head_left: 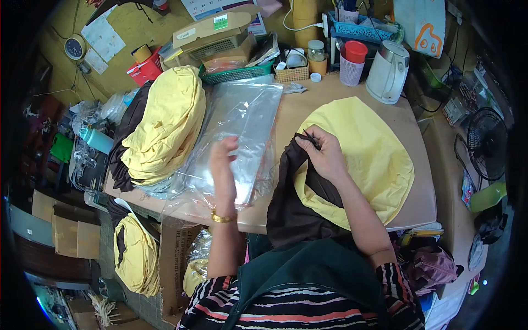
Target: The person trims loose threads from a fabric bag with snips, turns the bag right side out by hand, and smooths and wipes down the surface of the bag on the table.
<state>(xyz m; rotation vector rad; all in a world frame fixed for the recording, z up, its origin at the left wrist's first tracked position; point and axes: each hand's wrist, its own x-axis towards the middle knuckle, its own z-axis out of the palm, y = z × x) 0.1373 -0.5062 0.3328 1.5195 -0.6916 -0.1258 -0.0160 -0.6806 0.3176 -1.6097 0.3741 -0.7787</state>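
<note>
My right hand (pixel 325 155) pinches the edge of a dark brown and yellow piece of fabric. The brown part (pixel 291 190) hangs toward my lap, and the yellow part (pixel 366 148) spreads out rounded on the table to the right. A small dark bit shows at the pinching fingertips; I cannot make out whether it is a tool or cloth. My left hand (pixel 224 159), a gold band at its wrist, is raised apart from the fabric, over clear plastic bags (pixel 242 110). Its fingertips are blurred, thumb and fingers look apart, and nothing shows in it.
A tall pile of yellow and brown fabric (pixel 165 121) sits on the table's left. Behind are a green basket (pixel 236 75), a white kettle (pixel 388 74) and a red-lidded cup (pixel 352 69). More yellow fabric (pixel 135 256) lies lower left; a black fan (pixel 487 143) stands right.
</note>
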